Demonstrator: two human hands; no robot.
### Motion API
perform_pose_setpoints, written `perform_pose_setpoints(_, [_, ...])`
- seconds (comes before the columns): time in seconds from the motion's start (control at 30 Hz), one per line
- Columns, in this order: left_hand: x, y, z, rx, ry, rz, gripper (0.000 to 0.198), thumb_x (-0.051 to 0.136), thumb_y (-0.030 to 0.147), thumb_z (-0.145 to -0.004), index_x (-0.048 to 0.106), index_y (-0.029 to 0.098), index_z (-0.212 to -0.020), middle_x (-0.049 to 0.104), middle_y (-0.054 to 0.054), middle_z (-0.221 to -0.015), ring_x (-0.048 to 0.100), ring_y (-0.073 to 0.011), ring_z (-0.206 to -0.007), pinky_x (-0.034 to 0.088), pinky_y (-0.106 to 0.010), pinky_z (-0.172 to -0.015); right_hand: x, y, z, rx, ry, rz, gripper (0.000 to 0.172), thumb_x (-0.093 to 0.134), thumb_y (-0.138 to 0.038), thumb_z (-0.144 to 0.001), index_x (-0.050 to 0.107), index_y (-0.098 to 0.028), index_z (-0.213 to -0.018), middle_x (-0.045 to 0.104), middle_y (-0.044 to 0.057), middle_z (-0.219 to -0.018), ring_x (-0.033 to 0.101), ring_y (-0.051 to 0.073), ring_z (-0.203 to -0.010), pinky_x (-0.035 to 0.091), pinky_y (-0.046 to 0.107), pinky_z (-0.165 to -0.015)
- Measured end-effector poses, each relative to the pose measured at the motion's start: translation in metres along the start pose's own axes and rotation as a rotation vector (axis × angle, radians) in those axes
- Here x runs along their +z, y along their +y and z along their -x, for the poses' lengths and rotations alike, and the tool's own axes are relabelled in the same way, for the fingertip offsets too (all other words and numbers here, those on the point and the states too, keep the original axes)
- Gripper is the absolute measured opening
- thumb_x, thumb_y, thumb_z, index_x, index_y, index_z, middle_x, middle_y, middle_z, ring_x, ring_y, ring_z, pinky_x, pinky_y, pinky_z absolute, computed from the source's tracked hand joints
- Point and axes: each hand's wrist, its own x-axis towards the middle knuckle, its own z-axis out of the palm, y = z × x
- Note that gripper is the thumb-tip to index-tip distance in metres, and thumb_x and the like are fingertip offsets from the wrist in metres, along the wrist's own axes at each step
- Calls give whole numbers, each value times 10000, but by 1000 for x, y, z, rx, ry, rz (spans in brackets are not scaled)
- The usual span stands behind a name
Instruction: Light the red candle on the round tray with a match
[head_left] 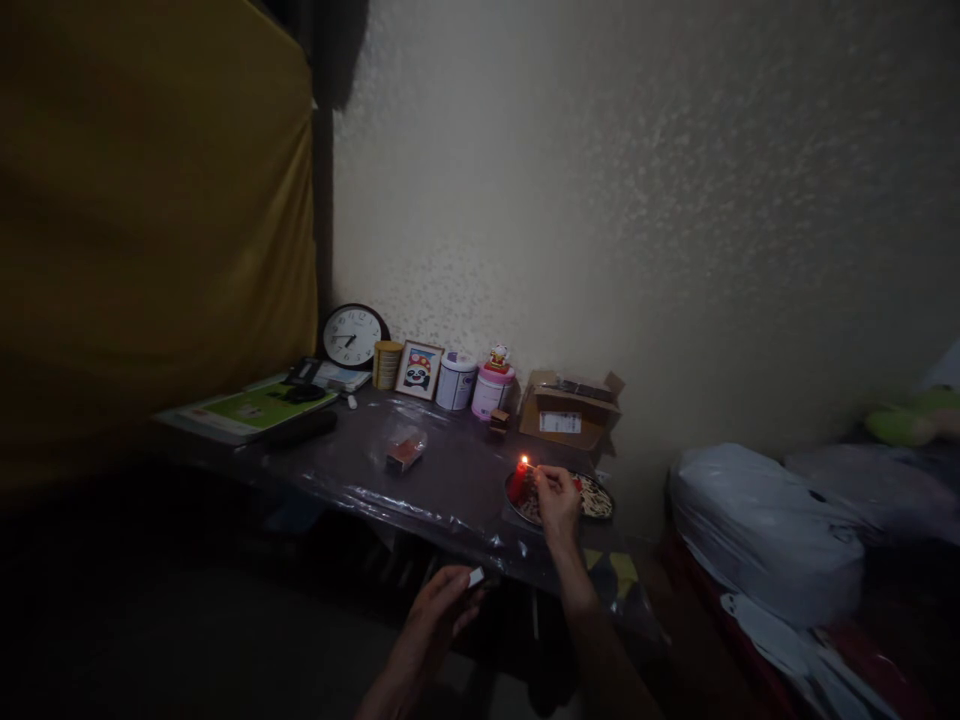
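Candle (517, 485) stands just left of the right grip (559, 502).

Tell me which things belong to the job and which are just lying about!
For the job:
red candle
thin stick in the right hand
small box in the left hand

Just lying about:
clock
panda picture
cardboard box
pink tin

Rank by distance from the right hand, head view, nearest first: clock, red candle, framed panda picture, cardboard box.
From the right hand:
1. Red candle: just left of the fingers.
2. Cardboard box: behind the hand, near the wall.
3. Framed panda picture: farther left, at the back.
4. Clock: far left, back corner.
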Motion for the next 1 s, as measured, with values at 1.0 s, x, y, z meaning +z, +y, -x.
perform_pose_setpoints(1.0, [3,2,4,-46,15,6,207,709,369,-616,660,208,-737,682,-6,-796,608,-183,-842,416,-295,-789,-114,41,-36,37,297,188,274,577,-443,-579,593,-171,-613,646,52,-591,600,218,-621,451,311,-585])
